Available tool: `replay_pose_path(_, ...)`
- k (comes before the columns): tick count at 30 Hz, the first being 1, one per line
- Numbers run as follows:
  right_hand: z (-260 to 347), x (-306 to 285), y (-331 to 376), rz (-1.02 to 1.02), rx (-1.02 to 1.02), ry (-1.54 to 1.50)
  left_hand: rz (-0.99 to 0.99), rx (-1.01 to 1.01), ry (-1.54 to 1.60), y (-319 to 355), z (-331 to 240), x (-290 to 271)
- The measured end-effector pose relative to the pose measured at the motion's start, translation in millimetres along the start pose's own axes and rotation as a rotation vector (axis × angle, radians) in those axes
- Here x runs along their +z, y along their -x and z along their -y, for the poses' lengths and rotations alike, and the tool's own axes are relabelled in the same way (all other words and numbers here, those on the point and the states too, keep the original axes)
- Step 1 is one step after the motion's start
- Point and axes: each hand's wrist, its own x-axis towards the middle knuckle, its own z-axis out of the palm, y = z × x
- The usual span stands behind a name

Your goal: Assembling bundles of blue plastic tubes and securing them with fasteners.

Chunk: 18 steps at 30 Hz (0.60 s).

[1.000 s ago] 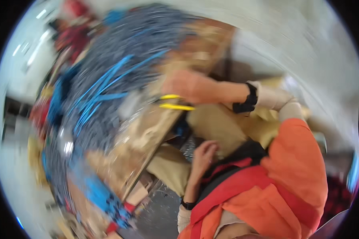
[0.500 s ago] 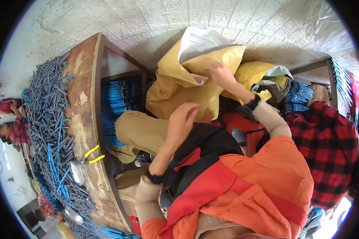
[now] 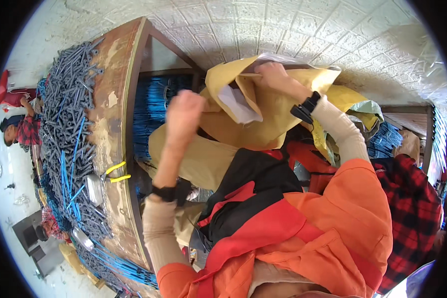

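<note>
A large yellow-brown sack point(image 3: 243, 131) with a pale lining point(image 3: 238, 104) stands in front of me, its mouth folded and creased. My right hand point(image 3: 274, 77) is closed on the sack's upper rim. Just left of the sack, my left hand point(image 3: 185, 111) is raised with its fingers curled in, slightly blurred. A fold of the sack comes close to its fingertips, but whether they grip it I cannot tell.
To the left, a worn wooden table point(image 3: 115, 99) bears a heap of grey plastic pieces point(image 3: 67, 114), yellow-handled pliers point(image 3: 116, 172) and a metal box point(image 3: 94, 188). Blue rods point(image 3: 154, 104) fill the shelf beneath. A person in a checked shirt point(image 3: 409, 213) is close on my right.
My left hand has moved up and left, away from my lap, and its fingers have curled. The right hand has closed on the sack's rim, and the sack's mouth has folded down and shifted right.
</note>
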Motion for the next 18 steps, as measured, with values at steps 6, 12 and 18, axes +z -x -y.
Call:
replay_pose_path(6, 41, -87, 76, 0.000, 0.058, -0.265, -0.185, -0.213, 0.257, 36, -41, -62)
replay_pose_path(12, 52, -138, 150, 0.021, -0.102, -0.647, -0.193, -0.286, 0.343, 48, -132, -32)
replay_pose_path(18, 76, -167, 175, 0.478, -0.218, -0.673, -0.093, -0.091, 0.231, 106, -98, -38)
